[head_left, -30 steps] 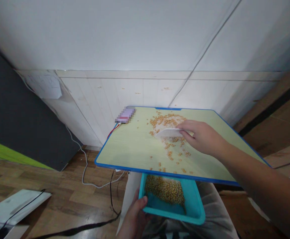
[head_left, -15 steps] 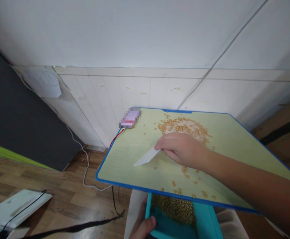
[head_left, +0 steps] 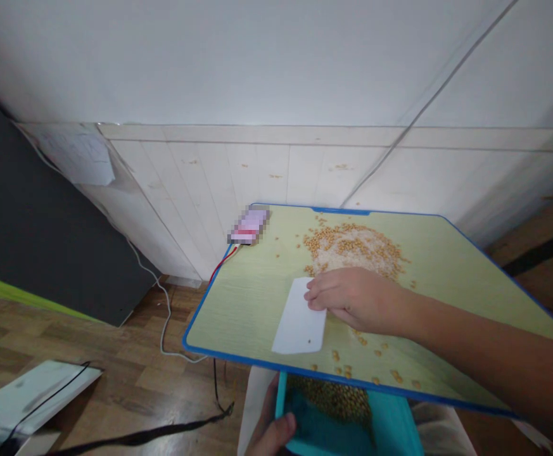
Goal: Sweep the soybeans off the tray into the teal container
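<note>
My right hand [head_left: 352, 299] rests on the pale green table top [head_left: 238, 304], fingers closed on the edge of a white card [head_left: 299, 316] that lies nearly flat near the front edge. A heap of yellow grains mixed with white ones [head_left: 352, 246] sits behind the hand, and loose grains [head_left: 362, 367] are scattered along the blue front rim. Below that rim my left hand [head_left: 271, 430] grips the side of a teal tray [head_left: 343, 424] holding more yellow grains.
A small blurred purple device [head_left: 248, 227] with red and blue wires lies at the table's far left corner. White and black cables trail over the wood floor [head_left: 114, 392]. A white flat box [head_left: 24, 392] lies at lower left. White panelled wall stands behind.
My right hand drew back from the grain heap toward the front edge, and the white card went from upright to lying nearly flat. The view shifted, so the tray sits lower in the frame.
</note>
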`<state>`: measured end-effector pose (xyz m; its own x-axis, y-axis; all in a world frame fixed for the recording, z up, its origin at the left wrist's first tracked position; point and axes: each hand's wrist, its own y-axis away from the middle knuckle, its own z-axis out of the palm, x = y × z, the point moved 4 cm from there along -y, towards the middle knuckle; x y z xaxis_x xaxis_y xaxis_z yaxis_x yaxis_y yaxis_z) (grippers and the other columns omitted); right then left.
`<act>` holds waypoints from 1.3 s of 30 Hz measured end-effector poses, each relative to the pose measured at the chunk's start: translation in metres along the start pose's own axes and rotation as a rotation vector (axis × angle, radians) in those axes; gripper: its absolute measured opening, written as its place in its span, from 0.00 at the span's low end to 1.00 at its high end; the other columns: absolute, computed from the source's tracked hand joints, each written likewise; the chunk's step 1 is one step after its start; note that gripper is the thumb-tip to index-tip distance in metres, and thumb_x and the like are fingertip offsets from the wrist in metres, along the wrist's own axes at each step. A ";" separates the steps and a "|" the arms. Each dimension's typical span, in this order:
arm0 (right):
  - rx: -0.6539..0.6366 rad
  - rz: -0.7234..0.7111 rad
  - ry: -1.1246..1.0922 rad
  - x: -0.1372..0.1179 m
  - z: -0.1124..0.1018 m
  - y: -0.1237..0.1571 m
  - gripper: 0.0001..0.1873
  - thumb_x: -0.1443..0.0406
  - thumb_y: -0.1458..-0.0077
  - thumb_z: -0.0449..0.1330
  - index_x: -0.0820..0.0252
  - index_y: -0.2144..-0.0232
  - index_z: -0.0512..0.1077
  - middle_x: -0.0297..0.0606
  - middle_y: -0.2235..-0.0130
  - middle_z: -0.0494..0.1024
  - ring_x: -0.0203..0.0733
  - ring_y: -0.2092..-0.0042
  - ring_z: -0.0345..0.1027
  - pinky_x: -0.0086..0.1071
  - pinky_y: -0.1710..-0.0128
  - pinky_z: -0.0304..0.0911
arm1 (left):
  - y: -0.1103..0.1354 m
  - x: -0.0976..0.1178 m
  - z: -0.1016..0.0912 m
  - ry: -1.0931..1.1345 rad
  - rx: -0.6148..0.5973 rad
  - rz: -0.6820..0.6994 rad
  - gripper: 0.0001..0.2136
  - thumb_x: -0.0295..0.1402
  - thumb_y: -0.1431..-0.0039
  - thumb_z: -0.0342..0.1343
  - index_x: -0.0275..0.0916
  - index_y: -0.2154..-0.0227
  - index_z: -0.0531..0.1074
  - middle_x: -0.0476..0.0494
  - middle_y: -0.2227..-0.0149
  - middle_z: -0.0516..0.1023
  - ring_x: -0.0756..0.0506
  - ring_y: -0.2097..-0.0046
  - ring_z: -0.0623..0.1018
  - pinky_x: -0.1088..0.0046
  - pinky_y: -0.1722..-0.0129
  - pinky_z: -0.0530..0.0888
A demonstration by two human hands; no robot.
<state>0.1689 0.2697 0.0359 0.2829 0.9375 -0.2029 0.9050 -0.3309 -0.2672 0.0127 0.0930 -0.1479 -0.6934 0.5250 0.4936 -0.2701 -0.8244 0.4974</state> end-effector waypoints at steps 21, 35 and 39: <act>0.060 0.097 0.109 -0.018 -0.018 0.071 0.19 0.73 0.33 0.52 0.57 0.61 0.83 0.43 0.57 0.87 0.42 0.54 0.80 0.38 0.50 0.75 | 0.003 -0.002 0.030 -0.034 0.015 0.024 0.35 0.39 0.44 0.67 0.43 0.33 0.67 0.35 0.40 0.80 0.30 0.36 0.76 0.49 0.36 0.71; 0.046 0.149 0.111 -0.010 -0.024 0.095 0.15 0.71 0.34 0.56 0.56 0.59 0.83 0.41 0.55 0.87 0.41 0.52 0.81 0.35 0.49 0.75 | 0.003 -0.006 0.039 -0.090 0.090 0.033 0.33 0.42 0.44 0.66 0.41 0.36 0.68 0.35 0.41 0.80 0.32 0.39 0.77 0.55 0.45 0.76; 0.041 0.164 0.103 -0.010 -0.025 0.100 0.16 0.72 0.35 0.56 0.54 0.59 0.83 0.41 0.54 0.87 0.41 0.51 0.81 0.37 0.48 0.75 | 0.002 -0.010 0.040 -0.101 0.111 0.026 0.31 0.42 0.44 0.66 0.40 0.38 0.70 0.35 0.42 0.81 0.34 0.44 0.81 0.62 0.53 0.77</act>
<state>0.2644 0.2304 0.0344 0.4581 0.8762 -0.1497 0.8311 -0.4820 -0.2775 0.0459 0.0947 -0.1227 -0.6268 0.5268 0.5742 -0.1736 -0.8128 0.5561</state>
